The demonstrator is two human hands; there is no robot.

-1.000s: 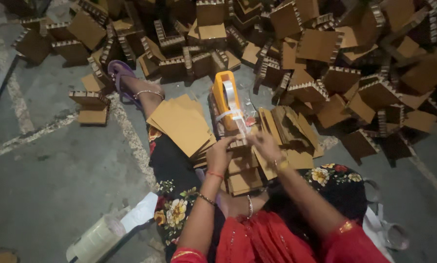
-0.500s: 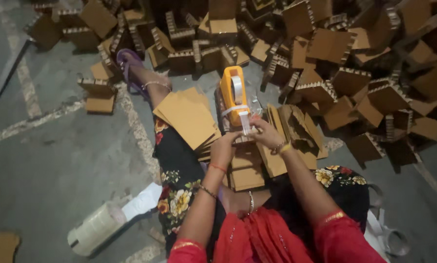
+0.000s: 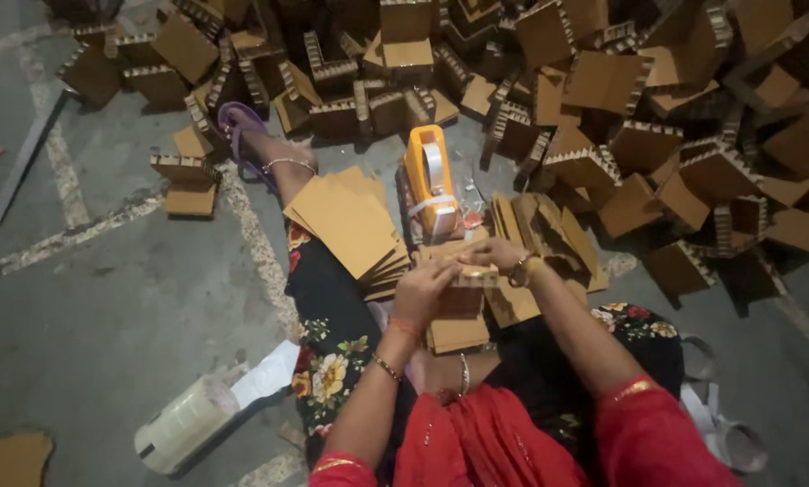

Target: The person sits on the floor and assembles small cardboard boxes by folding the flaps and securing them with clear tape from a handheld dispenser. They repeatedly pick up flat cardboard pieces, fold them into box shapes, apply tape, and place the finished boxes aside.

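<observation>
I sit on the floor with a stack of flat brown cardboard pieces in my lap. My left hand and my right hand both grip a small folded cardboard piece between them. An orange tape dispenser with a white tape roll stands just beyond my hands. A stack of flat cardboard sheets rests on my left leg. More slotted cardboard pieces lie to the right of my hands.
A big heap of assembled cardboard corner pieces fills the far side and right. Two of them sit apart at left. A clear tape roll lies on the concrete floor near left. My foot wears a purple sandal.
My hands have come down from the tape dispenser toward my lap, and both now close on the small cardboard piece. The view has shifted slightly.
</observation>
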